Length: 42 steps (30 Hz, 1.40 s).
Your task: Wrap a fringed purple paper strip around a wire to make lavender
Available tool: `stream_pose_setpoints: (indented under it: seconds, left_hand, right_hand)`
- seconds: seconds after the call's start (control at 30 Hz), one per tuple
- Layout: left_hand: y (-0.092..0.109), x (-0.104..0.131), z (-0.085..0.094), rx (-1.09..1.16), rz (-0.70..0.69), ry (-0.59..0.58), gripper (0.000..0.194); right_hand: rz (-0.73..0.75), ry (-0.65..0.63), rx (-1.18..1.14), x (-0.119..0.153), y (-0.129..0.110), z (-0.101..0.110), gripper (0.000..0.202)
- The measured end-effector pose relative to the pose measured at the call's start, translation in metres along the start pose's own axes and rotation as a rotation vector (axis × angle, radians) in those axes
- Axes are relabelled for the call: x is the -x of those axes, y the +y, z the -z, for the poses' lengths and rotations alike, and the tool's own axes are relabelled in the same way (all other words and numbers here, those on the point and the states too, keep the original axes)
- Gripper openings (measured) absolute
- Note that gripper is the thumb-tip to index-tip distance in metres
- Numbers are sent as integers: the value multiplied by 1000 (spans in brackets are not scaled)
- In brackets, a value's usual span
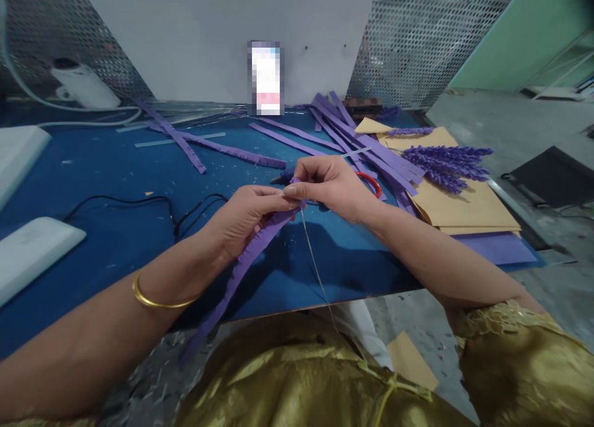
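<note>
Both hands meet over the blue table, pinching the end of a fringed purple paper strip (253, 252). My left hand (250, 215) is closed on the strip, whose loose length hangs down past the table's front edge. The fingertips of my right hand (327, 185) press on the same end, where the paper bunches around the top of a thin wire (316, 263). The wire slants down from the fingers toward my lap. Just behind the hands lie a dark pointed tool (281, 177) and red-handled scissors (371, 182), partly covered by the right hand.
Purple paper strips (343, 127) are piled at the back right. Finished purple flower sprigs (448, 164) rest on tan paper sheets (473, 210). A phone (266, 77) leans on the back panel. At left are a black cable (125, 198) and a white device (39, 250).
</note>
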State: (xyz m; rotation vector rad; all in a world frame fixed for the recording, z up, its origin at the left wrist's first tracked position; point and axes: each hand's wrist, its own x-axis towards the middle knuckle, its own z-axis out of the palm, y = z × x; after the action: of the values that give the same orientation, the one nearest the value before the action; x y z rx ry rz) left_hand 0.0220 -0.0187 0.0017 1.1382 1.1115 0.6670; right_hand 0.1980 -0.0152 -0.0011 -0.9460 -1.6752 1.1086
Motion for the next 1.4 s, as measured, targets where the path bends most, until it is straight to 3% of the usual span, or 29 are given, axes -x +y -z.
stream_pose_setpoints:
  seconds: [0.33,0.53,0.77,1.4]
  left_hand:
    - [4,-1,-2,85,-42,-68,12]
    - [3,0,-1,105,-72,-121,9]
    - [4,0,1,86,-41,-156,16]
    - [2,2,-1,66,-53,-115,19]
  right_hand:
    - [-30,3,-55,0,-2,-2,31]
    - [-109,-91,-200,-2,2,4,16]
    - [-98,-95,-166,-3,-2,5,15]
    - [-93,-87,-166,-2,-2,2,20]
